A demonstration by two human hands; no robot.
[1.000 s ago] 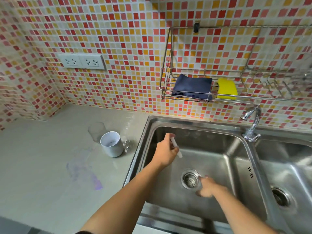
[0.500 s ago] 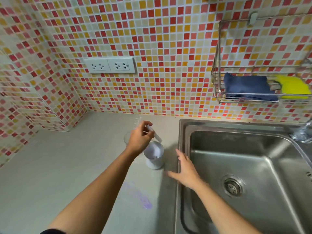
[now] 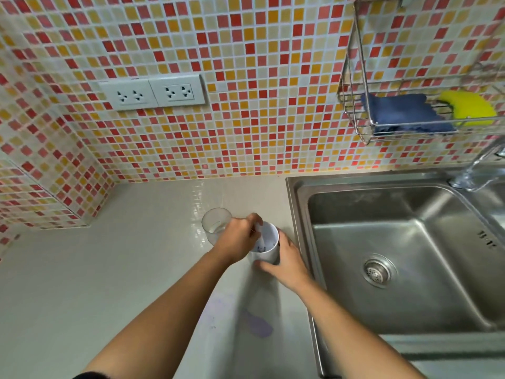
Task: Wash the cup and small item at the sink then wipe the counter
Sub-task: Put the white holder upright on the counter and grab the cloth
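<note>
Cup (image 3: 267, 249): stood on counter (image 3: 109, 269) beside sink (image 3: 298, 203), gripped by right hand (image 3: 288, 259).
Stick (image 3: 259, 236): pinched by left hand (image 3: 239, 243), tip inside cup, top hidden.
Glass (image 3: 214, 224): partly hidden behind left hand.
Tap (image 3: 478, 168): cut off.

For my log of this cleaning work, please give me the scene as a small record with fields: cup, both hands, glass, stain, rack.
cup: round white cup, upright on the grey counter, left of the steel sink
right hand: grips the cup's side
left hand: holds a small white stick-shaped item, its lower end inside the cup
glass: clear drinking glass, upright behind the left hand
stain: purple smear on the counter, nearer the person
rack: wire wall rack with a dark blue cloth and a yellow sponge
</note>
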